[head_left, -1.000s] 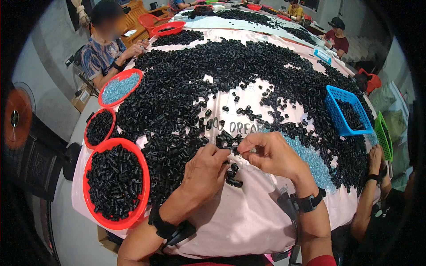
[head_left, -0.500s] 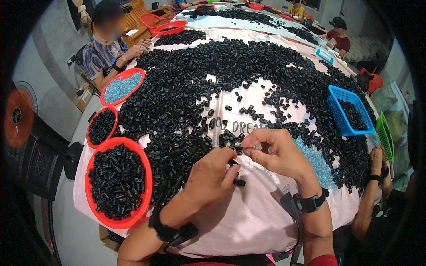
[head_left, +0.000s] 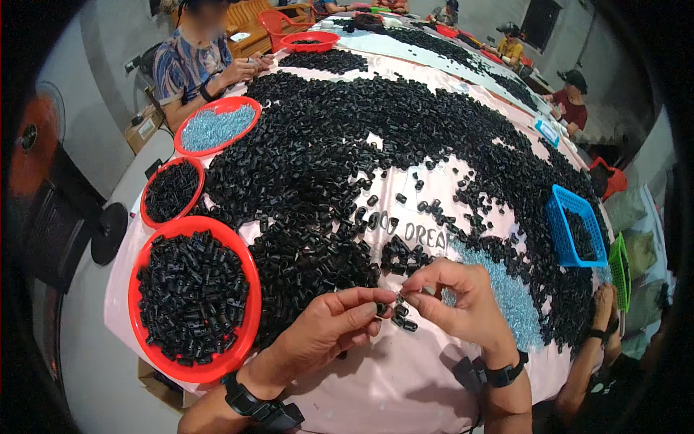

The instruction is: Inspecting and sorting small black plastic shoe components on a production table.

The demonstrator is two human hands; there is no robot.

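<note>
My left hand (head_left: 334,322) holds a small black plastic piece (head_left: 382,309) between thumb and fingers, low over the pink cloth. Close against its fingertips, my right hand (head_left: 457,302) is closed in a pinch. Whatever sits in that pinch is too small to make out. Just below the fingertips lie a few loose black pieces (head_left: 406,325). Beyond my hands a broad heap of similar black pieces (head_left: 311,152) covers much of the cloth. A pile of small clear bluish parts (head_left: 506,296) spreads beside my right hand.
On the left stand a large red basin of black pieces (head_left: 254,304), a smaller red bowl of thin black parts (head_left: 202,189) and a red tray of clear parts (head_left: 181,147). A blue basket (head_left: 582,259) and green basket (head_left: 619,278) are at right. People sit around the table.
My view has shifted, so the table appears moved. My left hand has turned, its fingers now stretched toward the right hand with the black piece showing. The right hand stays pinched beside it.
</note>
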